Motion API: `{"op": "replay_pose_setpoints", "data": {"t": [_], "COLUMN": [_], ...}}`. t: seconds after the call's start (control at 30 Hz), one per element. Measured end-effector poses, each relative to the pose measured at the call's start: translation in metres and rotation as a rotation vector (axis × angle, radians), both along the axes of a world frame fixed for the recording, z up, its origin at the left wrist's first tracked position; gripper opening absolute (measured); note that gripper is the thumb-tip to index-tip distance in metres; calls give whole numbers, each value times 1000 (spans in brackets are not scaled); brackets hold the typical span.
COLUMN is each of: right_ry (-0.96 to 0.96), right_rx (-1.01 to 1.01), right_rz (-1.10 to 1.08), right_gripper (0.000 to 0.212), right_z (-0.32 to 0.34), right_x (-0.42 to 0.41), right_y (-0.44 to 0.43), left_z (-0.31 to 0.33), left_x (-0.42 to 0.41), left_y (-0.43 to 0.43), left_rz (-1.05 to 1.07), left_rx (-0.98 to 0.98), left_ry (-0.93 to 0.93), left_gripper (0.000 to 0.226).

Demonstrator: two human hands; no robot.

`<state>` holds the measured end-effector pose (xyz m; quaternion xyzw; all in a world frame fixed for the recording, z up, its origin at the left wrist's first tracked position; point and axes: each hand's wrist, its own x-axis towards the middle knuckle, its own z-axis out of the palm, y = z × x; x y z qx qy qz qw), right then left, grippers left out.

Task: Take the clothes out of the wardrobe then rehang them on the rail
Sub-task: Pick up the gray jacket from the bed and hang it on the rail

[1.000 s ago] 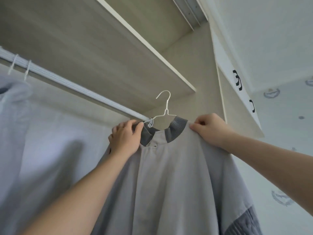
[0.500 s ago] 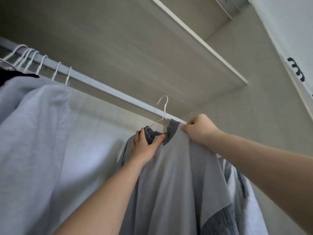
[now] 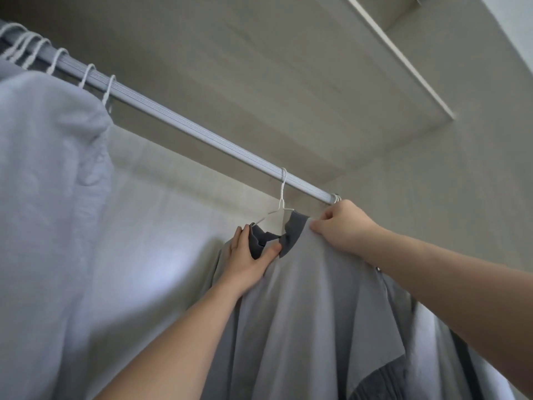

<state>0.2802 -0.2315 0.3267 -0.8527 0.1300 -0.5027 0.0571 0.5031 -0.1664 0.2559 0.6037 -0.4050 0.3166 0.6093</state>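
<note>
Jacket (image 3: 317, 298) hangs on wardrobe rail (image 3: 202, 134)

Single head view, wide-angle. Looked steeply up from below rail (image 3: 202, 134), toward wardrobe back wall (image 3: 173, 212) and right side wall (image 3: 461, 197). Sat near rail, just under it; shelf underside (image 3: 288, 67) filled top of frame.
</note>
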Motion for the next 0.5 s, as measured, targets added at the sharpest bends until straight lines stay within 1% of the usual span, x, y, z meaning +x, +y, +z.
{"op": "replay_pose_setpoints", "data": {"t": [0.1, 0.17, 0.23, 0.27, 0.3, 0.37, 0.5], "right_ry": [37, 128, 204, 234, 265, 332, 418], "right_rx": [-327, -513, -709, -774, -797, -768, -722], "right_rz": [-113, -188, -341, -401, -441, -489, -585], "right_gripper": [28, 43, 62, 70, 78, 91, 106], "right_z": [-7, -15, -22, -24, -25, -26, -25], "right_x": [-2, -5, -8, -9, -10, -11, -16], "right_y": [-7, -14, -23, -29, -35, -46, -69], "left_z": [4, 6, 7, 8, 7, 8, 9], "left_x": [4, 7, 10, 9, 8, 6, 1], "left_y": [-8, -17, -29, -35, -42, -55, -88], "left_rz": [35, 52, 43, 29, 13, -14, -56], "left_rx": [-16, -16, -4, 5, 16, 32, 110], "left_ry": [-54, -70, -66, -79, -95, -117, -113], "left_gripper": [104, 103, 110, 113, 114, 112, 109]}}
